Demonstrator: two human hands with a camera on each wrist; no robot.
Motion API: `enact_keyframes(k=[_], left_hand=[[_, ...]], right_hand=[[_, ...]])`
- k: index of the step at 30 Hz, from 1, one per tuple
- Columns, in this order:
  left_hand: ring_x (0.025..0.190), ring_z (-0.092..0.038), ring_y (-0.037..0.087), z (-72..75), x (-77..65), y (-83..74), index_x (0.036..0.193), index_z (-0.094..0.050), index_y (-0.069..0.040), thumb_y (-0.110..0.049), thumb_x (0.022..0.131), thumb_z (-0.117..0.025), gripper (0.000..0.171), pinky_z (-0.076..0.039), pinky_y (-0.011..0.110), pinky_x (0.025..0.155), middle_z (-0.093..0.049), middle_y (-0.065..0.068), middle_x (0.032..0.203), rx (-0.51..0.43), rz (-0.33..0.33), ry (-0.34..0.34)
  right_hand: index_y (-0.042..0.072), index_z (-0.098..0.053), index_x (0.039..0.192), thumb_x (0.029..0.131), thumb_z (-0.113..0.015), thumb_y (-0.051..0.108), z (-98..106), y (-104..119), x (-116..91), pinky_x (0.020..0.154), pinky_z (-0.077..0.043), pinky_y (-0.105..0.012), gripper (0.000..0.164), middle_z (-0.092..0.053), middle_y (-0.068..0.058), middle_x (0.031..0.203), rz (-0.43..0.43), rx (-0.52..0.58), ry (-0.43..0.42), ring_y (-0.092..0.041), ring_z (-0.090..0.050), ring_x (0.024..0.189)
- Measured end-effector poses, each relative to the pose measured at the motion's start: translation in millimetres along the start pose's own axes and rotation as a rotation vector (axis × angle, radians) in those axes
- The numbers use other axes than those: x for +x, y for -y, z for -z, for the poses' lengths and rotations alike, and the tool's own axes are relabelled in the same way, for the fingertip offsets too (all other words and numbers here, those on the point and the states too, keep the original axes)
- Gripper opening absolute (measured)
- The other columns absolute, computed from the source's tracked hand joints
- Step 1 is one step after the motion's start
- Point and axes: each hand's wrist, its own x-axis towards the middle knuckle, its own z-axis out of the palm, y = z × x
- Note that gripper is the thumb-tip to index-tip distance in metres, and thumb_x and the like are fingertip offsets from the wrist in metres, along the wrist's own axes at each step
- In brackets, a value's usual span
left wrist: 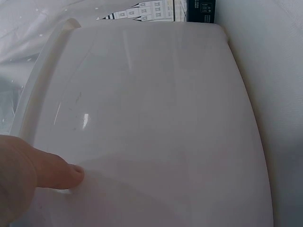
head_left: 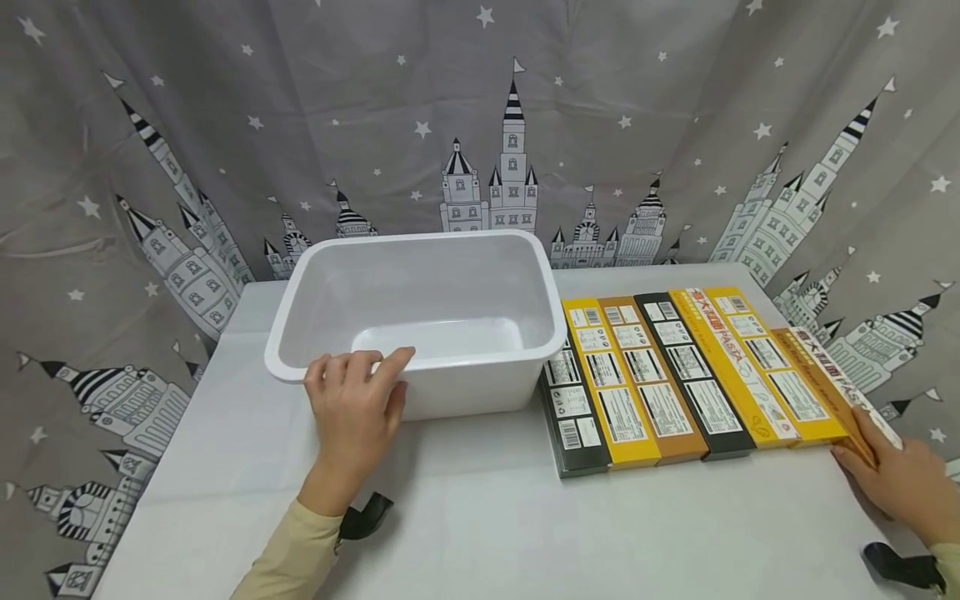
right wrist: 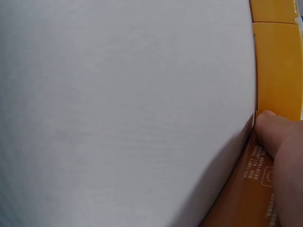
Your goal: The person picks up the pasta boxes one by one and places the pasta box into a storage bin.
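A white plastic tub (head_left: 465,392) stands on the table with only its bare inside floor showing. My left hand (head_left: 348,417) grips the tub's front rim near the left corner, fingers over the edge. The left wrist view shows the thumb (left wrist: 61,175) pressed against the outer wall. At the far right, my right hand (head_left: 903,479) holds the near end of a brown pasta box (head_left: 821,387), the last in a row. This box is tilted, its right side raised. In the right wrist view the thumb (right wrist: 272,130) lies on the brown box's end, beside a yellow box (right wrist: 279,71).
Several flat pasta boxes, yellow, brown and black (head_left: 690,367), lie side by side right of the tub. The black box (head_left: 581,446) at the row's left end sits close by the tub wall. A grey castle-print curtain (head_left: 420,100) hangs behind the white table (head_left: 480,525).
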Motion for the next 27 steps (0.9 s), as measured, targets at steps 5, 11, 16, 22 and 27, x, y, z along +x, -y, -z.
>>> enact_keyframes(k=[5, 11, 16, 22, 27], left_hand=[[0.087, -0.053, 0.039, 0.4, 0.1, 0.7, 0.111, -0.07, -0.018, 0.0, 0.074, -0.074, 0.041, -0.034, 0.059, 0.089, -0.064, 0.015, 0.091, 0.005, 0.012, 0.004], [0.088, -0.054, 0.038, -0.2, -0.9, 0.3, 0.111, -0.07, -0.02, -0.002, 0.074, -0.075, 0.041, -0.035, 0.059, 0.09, -0.064, 0.013, 0.092, 0.023, 0.029, 0.029], [0.088, -0.054, 0.037, 0.9, -0.9, -0.2, 0.11, -0.07, -0.019, -0.002, 0.074, -0.075, 0.04, -0.035, 0.058, 0.091, -0.064, 0.013, 0.091, 0.022, 0.029, 0.024], [0.086, -0.053, 0.039, 1.1, -0.3, 0.0, 0.109, -0.071, -0.017, -0.001, 0.074, -0.074, 0.039, -0.034, 0.059, 0.089, -0.063, 0.015, 0.09, 0.014, 0.002, -0.004], [0.086, -0.053, 0.038, 0.6, 0.1, 0.2, 0.11, -0.071, -0.018, -0.002, 0.074, -0.073, 0.039, -0.034, 0.059, 0.089, -0.063, 0.014, 0.09, 0.011, -0.006, -0.004]], right_hand=[[-0.003, 0.003, 0.156, 0.103, -0.053, 0.043, 0, 1, 2, 0.057, -0.046, -0.047, 0.09, -0.045, -0.043, 0.091, 0.012, 0.018, -0.017, -0.043, -0.043, 0.073], [-0.004, -0.001, 0.156, 0.104, -0.046, 0.052, 2, -1, -1, 0.058, -0.047, -0.048, 0.088, -0.045, -0.044, 0.091, -0.04, 0.042, -0.044, -0.044, -0.045, 0.074], [0.001, -0.003, 0.158, 0.104, -0.039, 0.058, 18, -6, 1, 0.051, -0.043, -0.04, 0.087, -0.044, -0.044, 0.088, -0.027, 0.11, -0.122, -0.037, -0.046, 0.066], [0.003, -0.012, 0.158, 0.104, -0.042, 0.055, 48, 1, 16, 0.044, -0.041, -0.032, 0.08, -0.042, -0.04, 0.091, 0.01, 0.201, -0.268, -0.036, -0.045, 0.068], [0.001, -0.016, 0.158, 0.105, -0.045, 0.049, 80, 17, 32, 0.041, -0.042, -0.03, 0.077, -0.045, -0.036, 0.084, 0.107, 0.182, -0.27, -0.031, -0.049, 0.058]])
